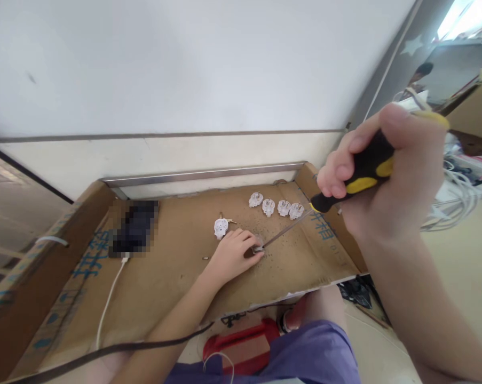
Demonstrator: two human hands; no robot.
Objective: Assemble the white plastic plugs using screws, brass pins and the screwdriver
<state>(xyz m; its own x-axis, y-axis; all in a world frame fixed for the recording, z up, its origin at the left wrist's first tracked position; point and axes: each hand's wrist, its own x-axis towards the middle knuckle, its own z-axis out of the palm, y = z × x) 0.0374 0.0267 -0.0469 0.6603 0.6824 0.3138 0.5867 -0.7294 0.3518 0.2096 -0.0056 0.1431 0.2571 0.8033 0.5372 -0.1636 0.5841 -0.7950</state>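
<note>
My right hand (401,160) is wrapped around the black and yellow handle of a screwdriver (283,233), raised at the right. Its long metal shaft slants down to the left, and the tip meets a small whitish piece (259,248) on the cardboard. That piece is pinched between the thumb and fingers of my left hand (235,253), which hide most of it. Just beyond the left hand lies a white plug part (220,228) with brass-coloured pins beside it. Farther back, several similar white plug parts (268,207) sit in a loose row.
A cardboard sheet (176,293) with raised sides covers the work surface, with dark specks near my left hand. A blurred dark device (139,229) with a white cable (108,304) lies left. A dark cord crosses my left forearm. Below is a red stool (244,346); people appear far right.
</note>
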